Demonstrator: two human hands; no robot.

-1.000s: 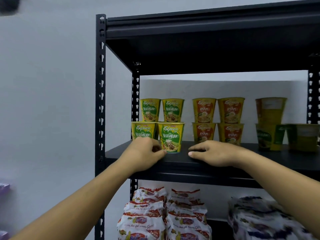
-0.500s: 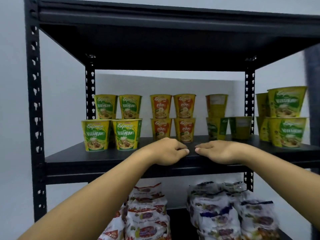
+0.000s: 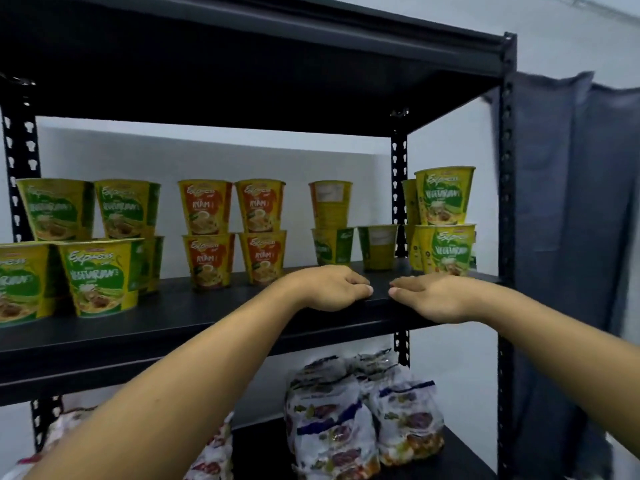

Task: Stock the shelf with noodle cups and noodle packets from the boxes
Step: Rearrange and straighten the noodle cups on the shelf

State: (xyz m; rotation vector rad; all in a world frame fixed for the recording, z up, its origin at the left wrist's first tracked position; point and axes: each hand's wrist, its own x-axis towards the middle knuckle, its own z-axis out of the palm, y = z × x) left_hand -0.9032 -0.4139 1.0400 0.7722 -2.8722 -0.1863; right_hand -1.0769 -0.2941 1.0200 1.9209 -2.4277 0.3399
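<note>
A black metal shelf (image 3: pixel 194 327) carries stacked noodle cups. Green vegetarian cups (image 3: pixel 100 275) stand at the left, orange ayam cups (image 3: pixel 235 233) in the middle, cups turned backwards (image 3: pixel 332 226) further right, and another green stack (image 3: pixel 445 220) at the right end. Both my hands rest palm down on the shelf's front edge and hold nothing. My left hand (image 3: pixel 329 287) has its fingers curled. My right hand (image 3: pixel 433 296) lies flat, its fingertips almost touching the left hand's. On the shelf below lie noodle packets (image 3: pixel 360 417).
The upper shelf board (image 3: pixel 242 64) hangs close above the cups. A black upright post (image 3: pixel 505 209) marks the rack's right end, and a grey curtain (image 3: pixel 581 209) hangs beyond it. Red and white packets (image 3: pixel 211 455) sit at the lower left.
My view has swung to the right along the shelf. Both hands slid right along the front edge, from beside the left green cups to near the right end, with nothing in them.
</note>
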